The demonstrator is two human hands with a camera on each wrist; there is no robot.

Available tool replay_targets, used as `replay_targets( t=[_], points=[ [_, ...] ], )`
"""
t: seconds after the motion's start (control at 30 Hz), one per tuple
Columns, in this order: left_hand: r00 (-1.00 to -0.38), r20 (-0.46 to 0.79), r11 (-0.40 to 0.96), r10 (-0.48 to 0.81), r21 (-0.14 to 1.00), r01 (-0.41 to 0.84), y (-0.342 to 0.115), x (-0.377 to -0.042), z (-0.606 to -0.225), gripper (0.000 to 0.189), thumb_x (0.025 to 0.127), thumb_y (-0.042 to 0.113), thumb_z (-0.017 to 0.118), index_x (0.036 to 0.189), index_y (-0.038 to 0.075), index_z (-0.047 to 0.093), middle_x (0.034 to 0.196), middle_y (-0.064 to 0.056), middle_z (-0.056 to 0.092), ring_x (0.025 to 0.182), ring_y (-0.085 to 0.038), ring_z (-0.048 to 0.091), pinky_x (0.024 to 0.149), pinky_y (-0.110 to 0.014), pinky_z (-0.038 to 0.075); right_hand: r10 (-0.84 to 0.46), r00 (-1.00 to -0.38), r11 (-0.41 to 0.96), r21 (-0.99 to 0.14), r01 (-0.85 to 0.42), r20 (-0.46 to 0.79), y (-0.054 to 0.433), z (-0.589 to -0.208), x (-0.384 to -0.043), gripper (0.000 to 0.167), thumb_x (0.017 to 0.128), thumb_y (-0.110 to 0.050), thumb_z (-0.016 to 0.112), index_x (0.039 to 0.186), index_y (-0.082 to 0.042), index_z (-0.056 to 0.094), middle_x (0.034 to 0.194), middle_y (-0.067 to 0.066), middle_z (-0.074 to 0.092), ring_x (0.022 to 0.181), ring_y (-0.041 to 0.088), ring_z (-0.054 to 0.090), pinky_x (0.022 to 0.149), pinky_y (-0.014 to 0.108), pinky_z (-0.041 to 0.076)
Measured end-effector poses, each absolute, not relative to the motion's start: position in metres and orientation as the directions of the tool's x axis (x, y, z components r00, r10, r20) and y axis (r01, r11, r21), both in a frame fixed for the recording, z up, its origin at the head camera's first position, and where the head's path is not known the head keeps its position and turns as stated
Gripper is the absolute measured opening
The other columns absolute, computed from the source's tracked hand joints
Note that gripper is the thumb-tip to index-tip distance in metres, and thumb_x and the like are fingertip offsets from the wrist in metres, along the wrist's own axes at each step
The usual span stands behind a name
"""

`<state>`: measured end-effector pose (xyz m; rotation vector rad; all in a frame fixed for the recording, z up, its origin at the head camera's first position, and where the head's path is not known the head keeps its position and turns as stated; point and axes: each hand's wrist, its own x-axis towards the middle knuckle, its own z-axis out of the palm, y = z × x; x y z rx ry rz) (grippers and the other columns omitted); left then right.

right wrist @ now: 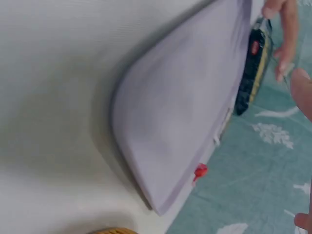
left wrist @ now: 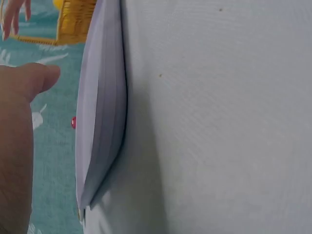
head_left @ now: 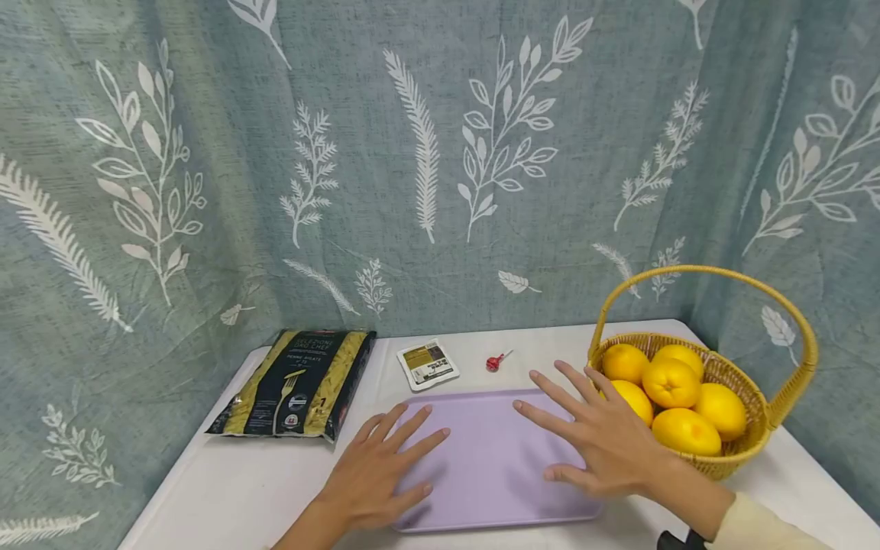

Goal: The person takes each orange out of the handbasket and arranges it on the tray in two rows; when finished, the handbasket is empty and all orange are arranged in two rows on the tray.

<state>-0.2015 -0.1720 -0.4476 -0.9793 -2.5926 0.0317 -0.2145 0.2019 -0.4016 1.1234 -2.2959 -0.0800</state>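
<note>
A lilac tray (head_left: 491, 458) lies flat on the white table in the head view. My left hand (head_left: 381, 470) hovers over its left side with fingers spread, holding nothing. Over the tray's right side my right hand (head_left: 601, 435) is spread the same way, also holding nothing, its wrist near the wicker basket (head_left: 745, 451). Several yellow-orange fruits (head_left: 670, 382) fill that basket. Behind the tray lie a small flat white packet (head_left: 428, 364) and a red-wrapped lollipop (head_left: 495, 362). In the right wrist view, the tray (right wrist: 170, 97) has no hand touching it.
A black and yellow bag of penne pasta (head_left: 296, 382) lies at the table's back left. The basket's tall arched handle (head_left: 715, 269) rises at the right. A green curtain (head_left: 440, 168) with white leaf prints hangs behind and beside the white table (head_left: 241, 489).
</note>
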Motion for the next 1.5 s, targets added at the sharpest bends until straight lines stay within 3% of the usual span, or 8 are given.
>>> replay_targets(
  t=[0.1,0.23,0.53,0.77,1.0,1.2,1.5],
  points=[
    [-0.736,0.327,0.791,0.593,-0.068,0.608,-0.176,-0.201,-0.451,0.070,0.096,0.058,0.055,0.159,0.038,0.033,0.166,0.000,0.030,0.150,-0.035,0.031,0.114,-0.058,0.038,-0.727,-0.480,0.656,0.287,-0.698,0.492,0.202,-0.397,-0.215,0.078,0.092,-0.076,0.043,0.159,-0.036,0.034,0.167,0.006,0.028,0.146,0.044,0.032,0.107,0.068,0.037],
    [-0.786,0.327,0.818,0.525,0.063,0.572,-0.182,-0.204,-0.456,0.069,0.095,0.053,0.060,0.157,0.034,0.038,0.165,-0.001,0.033,0.149,-0.035,0.034,0.115,-0.059,0.037,-0.707,-0.481,0.668,0.268,-0.694,0.518,0.204,-0.392,-0.218,0.077,0.092,-0.075,0.043,0.158,-0.034,0.036,0.165,0.006,0.031,0.145,0.043,0.034,0.108,0.066,0.037],
    [-0.870,0.302,0.836,0.390,0.280,0.472,-0.195,-0.209,-0.462,0.067,0.095,0.047,0.062,0.155,0.025,0.043,0.160,-0.006,0.041,0.148,-0.038,0.035,0.119,-0.061,0.032,-0.612,-0.549,0.746,0.186,-0.639,0.569,0.214,-0.373,-0.227,0.086,0.088,-0.068,0.058,0.160,-0.028,0.032,0.164,0.009,0.033,0.143,0.044,0.037,0.104,0.065,0.042],
    [-0.921,0.232,0.830,0.313,0.404,0.384,-0.201,-0.207,-0.466,0.069,0.092,0.046,0.066,0.153,0.018,0.047,0.154,-0.006,0.050,0.147,-0.038,0.036,0.119,-0.063,0.030,-0.528,-0.570,0.781,0.095,-0.618,0.630,0.231,-0.365,-0.235,0.084,0.092,-0.063,0.060,0.160,-0.021,0.033,0.159,0.015,0.039,0.137,0.045,0.042,0.096,0.066,0.046],
    [-0.948,0.170,0.779,0.267,0.542,0.317,-0.204,-0.205,-0.473,0.067,0.090,0.042,0.068,0.150,0.016,0.050,0.155,-0.015,0.047,0.147,-0.042,0.034,0.120,-0.066,0.023,-0.418,-0.615,0.821,-0.011,-0.571,0.668,0.246,-0.359,-0.240,0.089,0.084,-0.046,0.075,0.159,-0.020,0.035,0.159,0.016,0.039,0.137,0.045,0.040,0.102,0.069,0.041],
    [-0.942,0.214,0.744,0.258,0.578,0.335,-0.205,-0.204,-0.480,0.062,0.088,0.033,0.067,0.146,0.015,0.056,0.151,-0.012,0.052,0.148,-0.039,0.034,0.123,-0.063,0.018,-0.374,-0.615,0.823,-0.057,-0.565,0.694,0.253,-0.353,-0.244,0.085,0.083,-0.041,0.078,0.155,-0.013,0.041,0.153,0.020,0.043,0.137,0.045,0.040,0.105,0.068,0.039],
    [-0.935,0.259,0.743,0.243,0.569,0.351,-0.205,-0.205,-0.485,0.063,0.082,0.022,0.069,0.143,0.013,0.058,0.147,-0.010,0.056,0.146,-0.038,0.038,0.123,-0.062,0.019,-0.301,-0.712,0.854,-0.154,-0.497,0.634,0.267,-0.351,-0.248,0.081,0.087,-0.039,0.076,0.153,-0.010,0.041,0.153,0.023,0.043,0.136,0.049,0.040,0.103,0.073,0.037]
  ],
)
